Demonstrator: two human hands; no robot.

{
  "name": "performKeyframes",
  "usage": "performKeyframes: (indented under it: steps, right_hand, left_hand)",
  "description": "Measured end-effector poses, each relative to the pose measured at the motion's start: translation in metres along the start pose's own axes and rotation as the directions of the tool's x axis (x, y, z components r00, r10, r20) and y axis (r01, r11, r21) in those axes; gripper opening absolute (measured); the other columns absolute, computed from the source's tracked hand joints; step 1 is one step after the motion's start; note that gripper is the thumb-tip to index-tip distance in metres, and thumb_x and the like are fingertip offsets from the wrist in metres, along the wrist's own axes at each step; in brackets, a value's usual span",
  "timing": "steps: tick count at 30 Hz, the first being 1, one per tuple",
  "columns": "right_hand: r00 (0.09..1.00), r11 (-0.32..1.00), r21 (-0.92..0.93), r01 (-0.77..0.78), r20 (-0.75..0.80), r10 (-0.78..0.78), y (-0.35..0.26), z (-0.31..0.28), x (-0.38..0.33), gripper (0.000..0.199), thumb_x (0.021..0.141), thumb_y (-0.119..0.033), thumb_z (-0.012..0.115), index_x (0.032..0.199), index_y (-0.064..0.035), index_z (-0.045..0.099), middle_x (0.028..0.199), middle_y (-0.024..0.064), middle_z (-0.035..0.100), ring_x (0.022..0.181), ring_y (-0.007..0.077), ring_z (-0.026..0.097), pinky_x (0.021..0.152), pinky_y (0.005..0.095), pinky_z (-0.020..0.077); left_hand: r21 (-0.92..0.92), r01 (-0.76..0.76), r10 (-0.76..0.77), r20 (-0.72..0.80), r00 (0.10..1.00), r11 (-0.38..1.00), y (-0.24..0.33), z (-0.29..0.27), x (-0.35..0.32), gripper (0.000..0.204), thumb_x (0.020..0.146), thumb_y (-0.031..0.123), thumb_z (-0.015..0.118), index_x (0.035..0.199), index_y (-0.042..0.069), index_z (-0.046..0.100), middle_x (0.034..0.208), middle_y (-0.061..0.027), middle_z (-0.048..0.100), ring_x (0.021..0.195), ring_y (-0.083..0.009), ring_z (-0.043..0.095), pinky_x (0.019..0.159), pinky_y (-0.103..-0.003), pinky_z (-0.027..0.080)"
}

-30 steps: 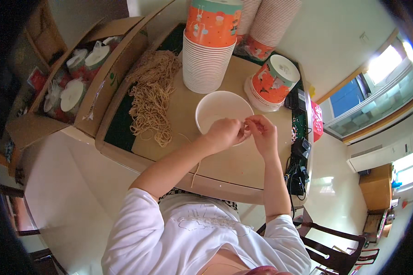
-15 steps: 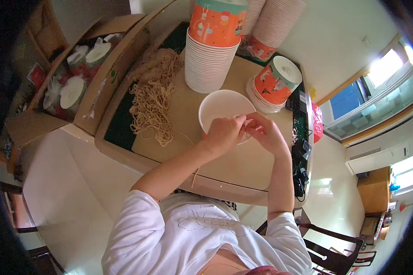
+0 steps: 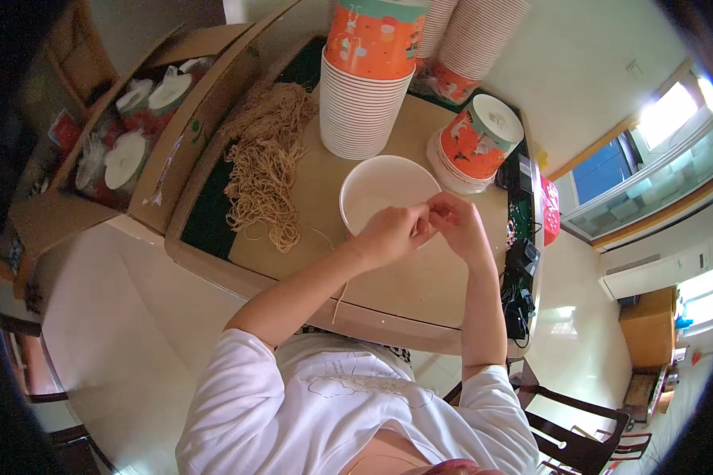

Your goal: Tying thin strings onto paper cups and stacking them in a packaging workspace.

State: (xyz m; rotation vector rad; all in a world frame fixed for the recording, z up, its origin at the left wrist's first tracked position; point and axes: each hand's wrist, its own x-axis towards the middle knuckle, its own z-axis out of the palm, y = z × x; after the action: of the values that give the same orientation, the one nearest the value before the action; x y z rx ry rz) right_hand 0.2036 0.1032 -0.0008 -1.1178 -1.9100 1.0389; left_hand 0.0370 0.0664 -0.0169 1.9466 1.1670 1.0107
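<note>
A white-lined paper bucket (image 3: 379,190) stands at the middle of the table, its open mouth toward me. Over its near right rim, my left hand (image 3: 396,231) and my right hand (image 3: 455,223) meet, fingertips pinched together. Whatever is between those fingers is hidden or too small to make out. Left of the bucket lies a tangled heap of beige string (image 3: 265,170). One strand runs from the heap toward my left forearm, and a string end (image 3: 340,305) shows below that forearm by the table's front edge.
Behind the bucket rises a tall stack of orange-printed paper buckets (image 3: 366,95). A shorter stack (image 3: 474,150) stands to the right, near black adapters and cables (image 3: 521,261). An open cardboard box (image 3: 178,150) with bagged tubs is at the left. A dark chair (image 3: 570,423) stands lower right.
My fingers have shifted slightly and curled closer together at the bucket's rim. The bucket has moved a touch to the left. The string heap and stacks look much the same.
</note>
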Motion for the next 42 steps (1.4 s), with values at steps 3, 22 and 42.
performKeyframes:
  steps: [3,22,42]
  right_hand:
    - [0.999,0.998,-0.044,-0.037,0.007,0.037,0.0,0.0,-0.001,0.006,0.079,0.003,0.06,0.084,0.0002,0.063,0.073,0.0037,0.062,0.068,0.0093,0.056,0.062,0.0254,0.0469]
    - [0.991,0.986,0.156,-0.065,-0.106,0.082,0.006,0.007,0.004,0.006,0.088,-0.002,0.057,0.086,0.0022,0.061,0.07,0.0022,0.061,0.065,0.0073,0.056,0.058,0.0221,0.0467]
    - [0.992,0.984,0.152,-0.096,-0.071,0.108,0.017,0.004,0.003,0.008,0.087,-0.007,0.061,0.087,0.0018,0.062,0.075,0.0026,0.063,0.071,0.0073,0.057,0.062,0.0231,0.0462]
  left_hand:
    - [0.048,0.089,-0.093,0.086,0.992,0.995,0.005,-0.005,0.003,0.02,0.084,0.023,0.065,0.086,0.003,0.062,0.067,-0.014,0.062,0.064,-0.0265,0.064,0.061,-0.038,0.048]
    - [-0.395,0.213,-0.183,0.111,0.977,0.894,-0.01,-0.007,0.013,0.02,0.088,0.017,0.055,0.08,0.001,0.064,0.065,-0.0012,0.061,0.06,-0.0066,0.055,0.055,-0.022,0.043]
    - [-0.23,0.218,-0.194,0.122,0.973,0.949,-0.024,0.007,0.013,0.02,0.09,0.017,0.058,0.084,-0.001,0.065,0.07,-0.0028,0.064,0.064,-0.009,0.059,0.06,-0.026,0.047]
